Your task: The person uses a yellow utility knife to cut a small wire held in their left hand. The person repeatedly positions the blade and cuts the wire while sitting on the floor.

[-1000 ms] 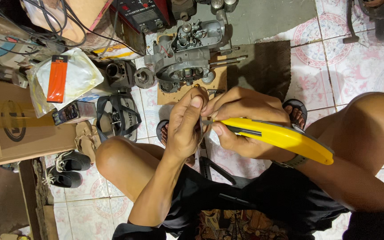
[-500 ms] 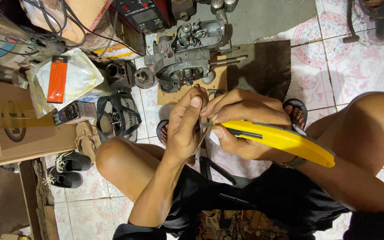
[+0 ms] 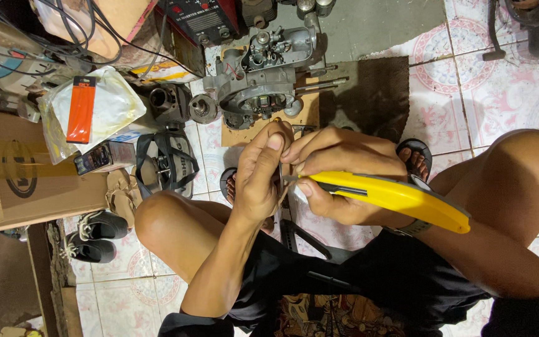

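My right hand (image 3: 338, 171) grips a yellow utility knife (image 3: 394, 196) with its tip pointing left, against a small thin part that my left hand (image 3: 260, 178) pinches between thumb and fingers. The part is mostly hidden by my fingers. Both hands meet above my knees, just in front of a grey engine casing (image 3: 263, 81) that lies on a piece of cardboard on the tiled floor.
A cardboard box (image 3: 14, 168) stands at the left. Near it lie a plastic bag with an orange strip (image 3: 88, 109), a small dark box (image 3: 104, 156), a sandal (image 3: 166, 159) and black shoes (image 3: 92, 237). A dark mat (image 3: 369, 93) lies right of the engine.
My hands have barely shifted. The knife tip stays at the part held by my left hand.
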